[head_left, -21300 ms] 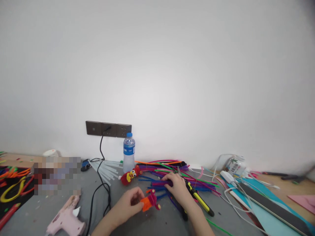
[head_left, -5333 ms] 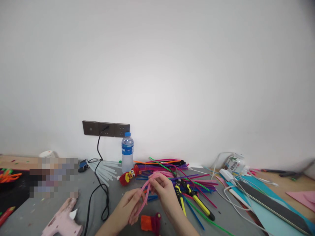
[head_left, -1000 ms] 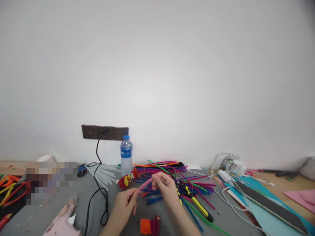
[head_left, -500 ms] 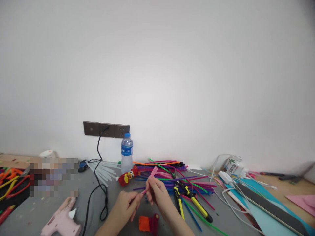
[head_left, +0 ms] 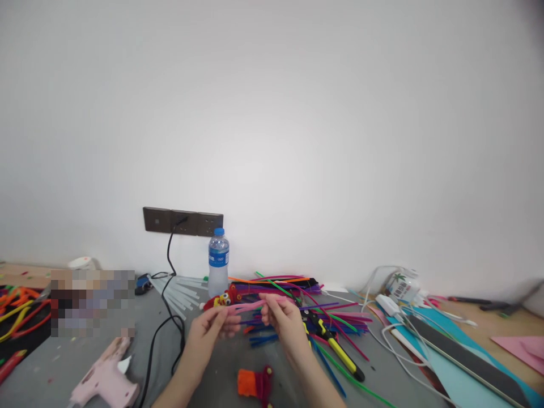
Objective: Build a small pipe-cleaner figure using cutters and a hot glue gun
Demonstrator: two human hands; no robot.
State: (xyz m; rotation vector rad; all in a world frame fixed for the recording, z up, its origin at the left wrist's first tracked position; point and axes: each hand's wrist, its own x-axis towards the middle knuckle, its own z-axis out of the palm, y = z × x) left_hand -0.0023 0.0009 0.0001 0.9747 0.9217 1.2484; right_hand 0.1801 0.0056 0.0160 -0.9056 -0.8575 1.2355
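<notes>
Pink pipe cleaners point(head_left: 250, 306) stretch level between my two hands, above the grey table. My left hand point(head_left: 211, 328) pinches their left end between thumb and fingers. Closed on the right part is my right hand point(head_left: 280, 317), with its fingertips pressed together. Just behind my left hand lies a red and yellow pipe cleaner figure point(head_left: 221, 299) with googly eyes, partly covered by the hand. Below and between my forearms sits a small orange and dark red pipe cleaner piece point(head_left: 254, 383).
Loose coloured pipe cleaners point(head_left: 340, 323) and yellow-black pliers point(head_left: 340, 351) lie to the right. A water bottle point(head_left: 218, 263) stands by the wall. Glue sticks point(head_left: 181, 292), a black cord point(head_left: 153, 345) and a pink glue gun point(head_left: 106, 377) are on the left; white cables point(head_left: 403, 351) lie at right.
My hands have moved apart, and the pink pipe cleaners have gone from slanting upward to lying level between them. My left hand now covers part of the red and yellow figure.
</notes>
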